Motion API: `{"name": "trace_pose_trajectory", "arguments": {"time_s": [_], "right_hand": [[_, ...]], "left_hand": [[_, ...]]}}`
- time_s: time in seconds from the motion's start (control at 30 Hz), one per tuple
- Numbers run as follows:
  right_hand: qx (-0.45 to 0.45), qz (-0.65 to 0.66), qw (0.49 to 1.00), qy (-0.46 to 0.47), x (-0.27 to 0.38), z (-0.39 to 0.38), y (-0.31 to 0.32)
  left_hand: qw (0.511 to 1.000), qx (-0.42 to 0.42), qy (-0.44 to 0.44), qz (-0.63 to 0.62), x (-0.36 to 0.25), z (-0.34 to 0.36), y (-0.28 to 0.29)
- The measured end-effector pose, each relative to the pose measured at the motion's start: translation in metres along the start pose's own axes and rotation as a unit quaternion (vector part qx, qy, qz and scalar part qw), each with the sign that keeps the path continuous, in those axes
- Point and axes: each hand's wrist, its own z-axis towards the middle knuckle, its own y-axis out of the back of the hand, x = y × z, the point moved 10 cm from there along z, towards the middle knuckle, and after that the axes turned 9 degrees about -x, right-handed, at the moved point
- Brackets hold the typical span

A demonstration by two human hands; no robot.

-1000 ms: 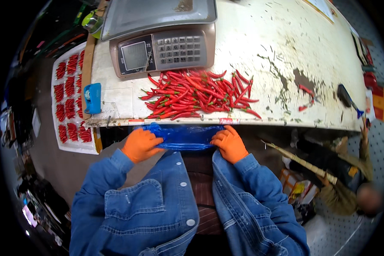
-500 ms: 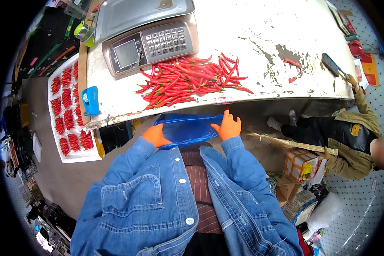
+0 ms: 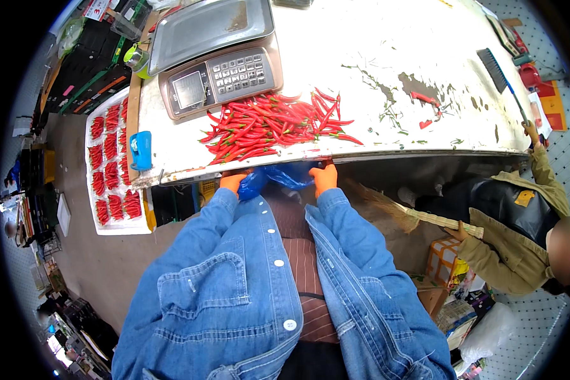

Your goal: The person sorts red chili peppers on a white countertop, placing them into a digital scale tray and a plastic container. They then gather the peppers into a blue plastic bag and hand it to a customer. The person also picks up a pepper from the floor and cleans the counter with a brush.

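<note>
Just under the near edge of the white table (image 3: 373,136), my left hand (image 3: 234,182), in an orange glove, grips one side of a crumpled blue plastic bag (image 3: 253,183). At the bag's other side, my right hand (image 3: 325,177), gloved the same way, is closed on it. The table edge hides part of the bag and some fingertips. Above my hands, a loose heap of red chillies (image 3: 259,126) lies along the table edge. Behind the heap stands a scale (image 3: 218,79) with a keypad and a grey metal pan.
Bundled chillies sit in a white tray (image 3: 121,229) at left. A blue dispenser-like object (image 3: 140,151) is at the table corner. Red pieces (image 3: 425,99) and stem scraps lie further right. A co-worker (image 3: 506,237) at right holds a brush (image 3: 493,69) and a straw broom (image 3: 396,212).
Both hands have moved forward to the table edge, and the spread bag has become bunched up. The co-worker's broom has swung, showing its bristles; the brush has shifted too.
</note>
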Motion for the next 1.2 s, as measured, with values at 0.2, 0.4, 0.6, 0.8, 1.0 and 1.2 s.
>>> {"name": "trace_pose_trajectory", "arguments": {"time_s": [0.2,0.4,0.6,0.8,1.0,1.2], "right_hand": [[0.094,0.481,0.847,-0.205,-0.008,-0.010,-0.021],[0.107,0.402,0.901,-0.122,0.003,-0.008,-0.008],[0.048,0.276,0.954,-0.105,0.000,-0.006,0.030],[-0.023,-0.017,0.994,0.109,0.073,-0.032,0.077],[0.076,-0.236,0.812,0.528,0.232,-0.073,-0.033],[0.187,-0.456,0.612,0.618,0.220,-0.084,-0.138]], "left_hand": [[0.934,0.030,-0.084,0.345,-0.043,-0.035,0.000],[0.583,0.088,-0.269,0.762,-0.100,-0.108,-0.009],[0.591,0.098,-0.353,0.719,-0.102,-0.129,-0.024],[0.719,0.260,-0.388,0.515,-0.081,-0.133,-0.059],[0.681,0.425,-0.302,0.515,-0.016,-0.137,-0.099],[0.783,0.284,-0.414,0.368,-0.155,-0.172,-0.108]]}}
